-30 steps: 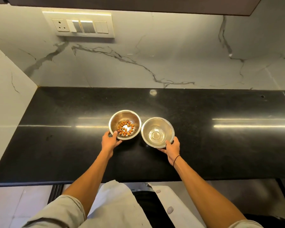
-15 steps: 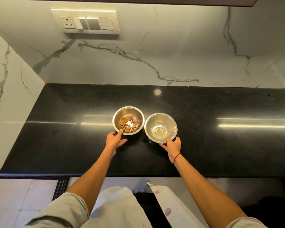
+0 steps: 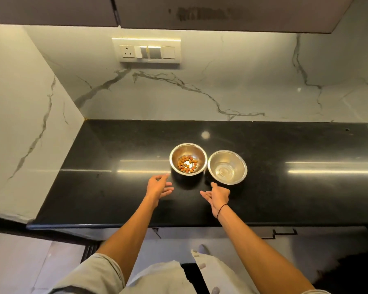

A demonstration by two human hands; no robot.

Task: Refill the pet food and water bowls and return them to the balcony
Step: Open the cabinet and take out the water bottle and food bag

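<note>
Two steel bowls stand side by side on the black countertop point(image 3: 115, 187). The food bowl point(image 3: 175, 154) on the left holds a few brown kibble pieces in its bottom. To its right, the water bowl point(image 3: 238, 161) has a little clear water. My left hand point(image 3: 158, 186) hovers open just below and left of the food bowl, not touching it. Below the water bowl's near-left rim, my right hand point(image 3: 218, 195) is open with fingers spread, a black band on the wrist, apart from the bowl.
A marble backsplash rises behind the counter, with a switch panel and socket point(image 3: 149, 50) on it. A marble side wall point(image 3: 19, 124) closes the counter's left end. Dark cabinets point(image 3: 221, 11) hang overhead. The counter's front edge runs just below my hands.
Both hands have let go of the bowls and pulled back toward me. The bowls stay on the counter. The camera has moved back and tilted up.
</note>
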